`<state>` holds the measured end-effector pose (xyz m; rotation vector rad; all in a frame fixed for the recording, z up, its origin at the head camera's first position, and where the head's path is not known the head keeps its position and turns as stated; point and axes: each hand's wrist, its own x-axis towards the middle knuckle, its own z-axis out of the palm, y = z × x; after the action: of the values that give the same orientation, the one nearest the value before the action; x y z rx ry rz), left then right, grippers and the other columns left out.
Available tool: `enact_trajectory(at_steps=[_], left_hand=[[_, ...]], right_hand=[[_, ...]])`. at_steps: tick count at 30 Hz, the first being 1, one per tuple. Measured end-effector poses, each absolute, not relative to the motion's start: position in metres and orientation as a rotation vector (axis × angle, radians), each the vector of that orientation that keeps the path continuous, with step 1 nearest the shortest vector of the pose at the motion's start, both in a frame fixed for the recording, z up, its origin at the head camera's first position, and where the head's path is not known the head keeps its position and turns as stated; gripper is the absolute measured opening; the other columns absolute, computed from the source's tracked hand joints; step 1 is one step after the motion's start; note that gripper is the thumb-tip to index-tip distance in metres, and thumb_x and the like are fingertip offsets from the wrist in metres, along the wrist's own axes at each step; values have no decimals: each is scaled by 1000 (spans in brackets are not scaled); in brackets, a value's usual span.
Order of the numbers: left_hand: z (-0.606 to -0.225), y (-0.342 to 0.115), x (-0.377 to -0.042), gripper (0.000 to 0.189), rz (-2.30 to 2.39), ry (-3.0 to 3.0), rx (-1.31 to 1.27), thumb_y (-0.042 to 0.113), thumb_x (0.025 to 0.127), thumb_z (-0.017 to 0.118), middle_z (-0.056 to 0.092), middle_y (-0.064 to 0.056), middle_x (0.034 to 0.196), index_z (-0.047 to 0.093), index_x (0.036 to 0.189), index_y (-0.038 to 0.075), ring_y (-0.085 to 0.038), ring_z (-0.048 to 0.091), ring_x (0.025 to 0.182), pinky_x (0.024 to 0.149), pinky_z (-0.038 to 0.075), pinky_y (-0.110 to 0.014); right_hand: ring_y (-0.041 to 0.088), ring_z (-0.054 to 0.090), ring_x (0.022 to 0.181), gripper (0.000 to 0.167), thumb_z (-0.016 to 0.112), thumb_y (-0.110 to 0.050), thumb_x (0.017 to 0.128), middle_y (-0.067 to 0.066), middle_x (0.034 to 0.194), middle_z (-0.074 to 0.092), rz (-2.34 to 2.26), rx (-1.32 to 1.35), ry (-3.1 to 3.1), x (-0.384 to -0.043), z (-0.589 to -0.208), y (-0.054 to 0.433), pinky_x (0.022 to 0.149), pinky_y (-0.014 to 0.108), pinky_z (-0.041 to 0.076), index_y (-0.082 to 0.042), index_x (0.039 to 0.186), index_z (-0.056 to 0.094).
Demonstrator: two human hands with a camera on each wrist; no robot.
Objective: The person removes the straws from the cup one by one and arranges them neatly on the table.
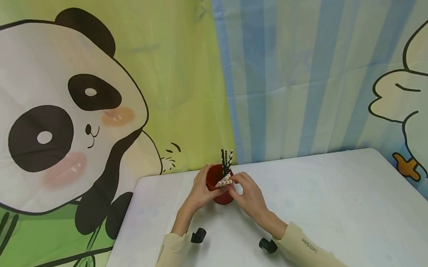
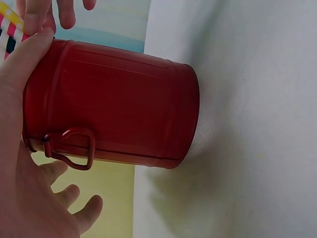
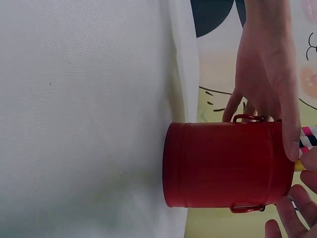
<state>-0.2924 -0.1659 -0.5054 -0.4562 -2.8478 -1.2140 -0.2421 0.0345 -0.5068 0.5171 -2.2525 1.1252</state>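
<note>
The red metal can [image 1: 221,189] is steadied by the left hand [image 1: 200,192] at nine o'clock; striped paper straws [image 1: 225,181], pinched by the right hand [image 1: 249,193], are best lowered upright

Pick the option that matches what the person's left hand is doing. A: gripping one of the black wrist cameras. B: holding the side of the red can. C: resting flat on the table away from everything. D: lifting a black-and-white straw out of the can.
B: the left hand is wrapped round the side of the red can, thumb near its rim, while the right hand holds the bundle of straws at the can's mouth.
</note>
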Motion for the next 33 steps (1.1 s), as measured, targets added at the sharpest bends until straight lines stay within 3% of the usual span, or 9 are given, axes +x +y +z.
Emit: enact_trajectory(at_steps=[9,16,27,33], left_hand=[[-505,-166,-292,92,-1255,-2805,-477,51,79,80,36,-1,157,32,153,28,-31,31,145,105,46,-60],[-507,-165,-294,95,-1271,-2817,-464,53,79,80,40,0,152,30,155,26,-28,34,142,103,49,-56],[-508,-165,-294,93,-1299,-2807,-471,53,78,81,47,4,143,32,153,27,-24,40,135,98,54,-50],[-506,-165,-295,89,-1311,-2778,-491,50,78,82,48,5,142,35,151,29,-22,42,133,98,53,-50]], right_hand=[[11,59,93,12,74,-10,89,0,98,64,1159,489,-2219,-242,-504,35,80,32,56,-16,98,68],[21,61,90,12,75,-10,88,1,97,63,1202,502,-2152,-241,-493,40,77,37,55,-16,96,67],[13,61,94,13,77,-15,89,-2,102,65,1258,481,-2132,-233,-474,44,78,33,56,-16,99,68],[15,62,96,15,76,-15,89,-3,104,66,1286,494,-2103,-229,-461,47,79,33,55,-16,103,70]])
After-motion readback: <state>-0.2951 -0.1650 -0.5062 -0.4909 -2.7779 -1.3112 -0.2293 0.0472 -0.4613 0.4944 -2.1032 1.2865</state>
